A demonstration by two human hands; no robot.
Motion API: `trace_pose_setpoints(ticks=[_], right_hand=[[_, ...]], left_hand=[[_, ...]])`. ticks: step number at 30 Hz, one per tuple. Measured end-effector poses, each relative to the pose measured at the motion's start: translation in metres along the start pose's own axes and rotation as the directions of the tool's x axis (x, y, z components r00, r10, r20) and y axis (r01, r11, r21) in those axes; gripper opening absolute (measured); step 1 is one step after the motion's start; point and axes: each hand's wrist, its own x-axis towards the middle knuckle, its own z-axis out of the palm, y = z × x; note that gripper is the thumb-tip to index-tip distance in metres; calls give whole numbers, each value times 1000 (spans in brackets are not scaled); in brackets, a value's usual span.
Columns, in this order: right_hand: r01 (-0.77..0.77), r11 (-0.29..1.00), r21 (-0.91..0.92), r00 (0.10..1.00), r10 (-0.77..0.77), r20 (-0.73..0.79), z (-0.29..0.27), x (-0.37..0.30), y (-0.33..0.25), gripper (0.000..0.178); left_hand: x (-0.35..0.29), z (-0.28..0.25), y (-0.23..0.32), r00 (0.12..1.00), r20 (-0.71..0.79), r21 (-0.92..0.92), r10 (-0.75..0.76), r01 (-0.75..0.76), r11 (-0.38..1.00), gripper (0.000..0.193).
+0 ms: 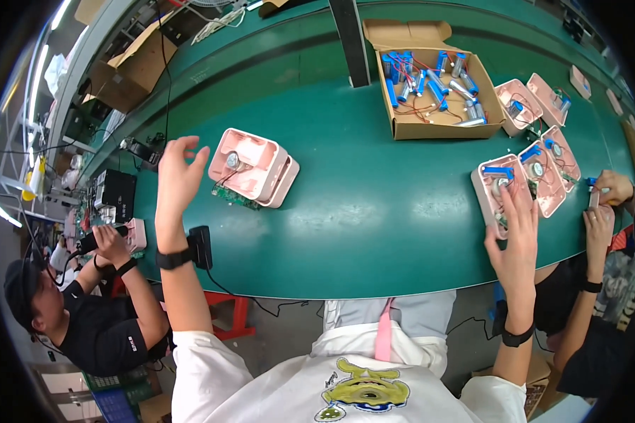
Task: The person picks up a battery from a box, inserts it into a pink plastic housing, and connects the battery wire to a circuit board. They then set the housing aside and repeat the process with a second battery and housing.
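Note:
My left hand point(178, 175) is raised over the left part of the bench, its fingers apart and nothing in them. Just to its right stands a pink plastic housing point(275, 173), open side up, apparently stacked on another pink part. A small round speaker point(234, 161) with wires sits inside, and a green circuit board point(234, 197) hangs at its near edge. At the right, my right hand point(516, 236) reaches with outstretched fingers over another pink housing point(481, 194). A blue cylindrical battery point(499, 171) lies in that housing. My fingertips cover part of its inside; whether they touch it I cannot tell.
On the green bench point(360, 233), a cardboard box point(441, 132) of blue wired batteries stands at the back. More pink housings point(554, 190) lie at the right, near a co-worker's hands point(603, 211). Another person point(85, 310) works at the left with a black tool. A dark post point(351, 42) rises behind.

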Motion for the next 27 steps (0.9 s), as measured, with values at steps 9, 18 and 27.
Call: trace_pose_setpoints(ticks=[9, 18, 27], right_hand=[[-55, 992, 114, 980, 76, -185, -30, -19, -49, 65], [178, 845, 505, 973, -74, -218, -46, 11, -108, 35], [233, 842, 487, 972, -214, -96, 12, 30, -117, 28]], left_hand=[[14, 7, 4, 838, 494, 2, -229, 263, 965, 23], [12, -9, 154, 808, 546, -354, 223, -20, 935, 19], [-37, 88, 249, 550, 656, -570, 517, -89, 817, 18]])
